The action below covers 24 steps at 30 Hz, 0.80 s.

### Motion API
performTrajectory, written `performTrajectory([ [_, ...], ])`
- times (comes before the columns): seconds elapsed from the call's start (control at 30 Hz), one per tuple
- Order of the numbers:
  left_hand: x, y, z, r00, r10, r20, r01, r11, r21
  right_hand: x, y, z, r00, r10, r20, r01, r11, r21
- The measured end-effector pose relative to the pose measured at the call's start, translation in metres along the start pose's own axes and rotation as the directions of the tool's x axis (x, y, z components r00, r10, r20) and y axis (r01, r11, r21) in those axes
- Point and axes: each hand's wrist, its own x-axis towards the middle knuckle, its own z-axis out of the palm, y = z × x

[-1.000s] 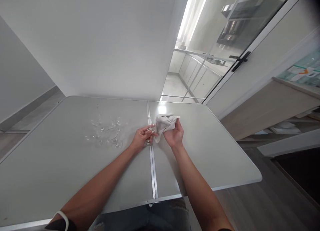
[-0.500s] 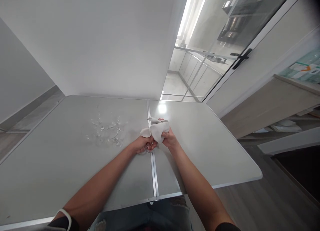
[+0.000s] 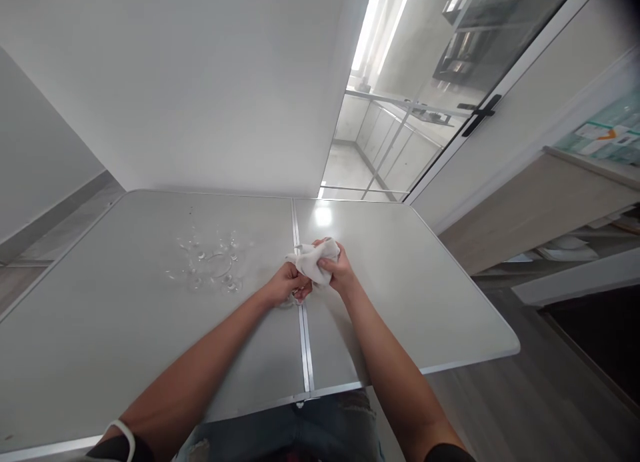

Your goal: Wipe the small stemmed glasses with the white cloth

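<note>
In front of me, above the table's metal seam, my right hand (image 3: 342,271) is closed on a white cloth (image 3: 318,261), bunched up and folded over. My left hand (image 3: 285,284) grips a clear stemmed glass near its foot; the round glass foot (image 3: 287,305) shows just under the fingers. Most of the glass is hidden by the cloth and my hands, its bowl apparently inside the cloth. To the left, several clear stemmed glasses (image 3: 231,283) are grouped on the table, hard to make out one by one.
The pale table (image 3: 125,335) has a metal strip across its middle and a metal-trimmed edge. A white wall (image 3: 215,89) borders its far side. Behind it on the right is a glass door (image 3: 395,135), and a wooden shelf (image 3: 550,202) with packaged items stands farther right.
The cloth has been bunched tighter, and its loose left flap has drawn in towards my hands. Both hands stay at nearly the same place. The glasses on the left have not moved.
</note>
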Motion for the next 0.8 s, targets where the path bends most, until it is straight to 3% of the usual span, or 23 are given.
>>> performTrajectory([
  [0.07,0.0,0.0,-0.003,0.997,-0.069,0.03,0.072,0.989,-0.126,0.001,-0.002,-0.003,0.996,-0.039,0.083,0.035,0.998,0.049],
  [0.13,0.0,-0.001,-0.005,0.995,-0.087,-0.045,0.08,0.986,-0.148,0.0,-0.007,-0.001,0.984,-0.152,0.094,0.162,0.981,-0.108],
  [0.23,0.001,-0.002,-0.004,0.982,0.024,-0.186,-0.024,1.0,-0.002,0.0,-0.016,0.002,0.918,-0.363,0.161,0.396,0.8,-0.451],
  [0.3,0.001,-0.002,-0.002,0.977,0.085,-0.194,-0.061,0.99,0.126,0.001,-0.021,0.002,0.878,-0.407,0.251,0.475,0.68,-0.558],
  [0.33,0.0,-0.002,-0.001,0.978,0.091,-0.186,-0.06,0.984,0.17,0.001,-0.022,0.001,0.88,-0.386,0.277,0.474,0.661,-0.582],
  [0.4,-0.001,0.0,0.001,0.983,0.075,-0.168,-0.039,0.978,0.206,0.001,-0.023,-0.001,0.921,-0.295,0.254,0.389,0.708,-0.589],
  [0.47,-0.001,0.001,0.002,0.986,0.069,-0.153,-0.037,0.979,0.201,0.001,-0.02,-0.002,0.977,-0.159,0.145,0.211,0.836,-0.507],
  [0.53,0.0,0.001,0.001,0.99,0.081,-0.117,-0.059,0.982,0.179,0.001,-0.015,-0.001,1.0,-0.017,-0.002,0.016,0.955,-0.295],
  [0.6,0.002,-0.001,-0.002,0.99,0.112,-0.09,-0.1,0.987,0.127,0.002,-0.007,0.003,0.988,0.071,-0.135,-0.078,0.996,-0.042],
  [0.7,0.005,-0.006,-0.005,0.983,0.148,-0.108,-0.145,0.989,0.042,0.001,0.0,0.011,0.968,0.058,-0.244,-0.036,0.995,0.093],
  [0.8,0.005,-0.009,-0.005,0.975,0.137,-0.174,-0.129,0.99,0.053,0.0,-0.002,0.017,0.978,-0.07,-0.197,0.053,0.994,-0.092],
])
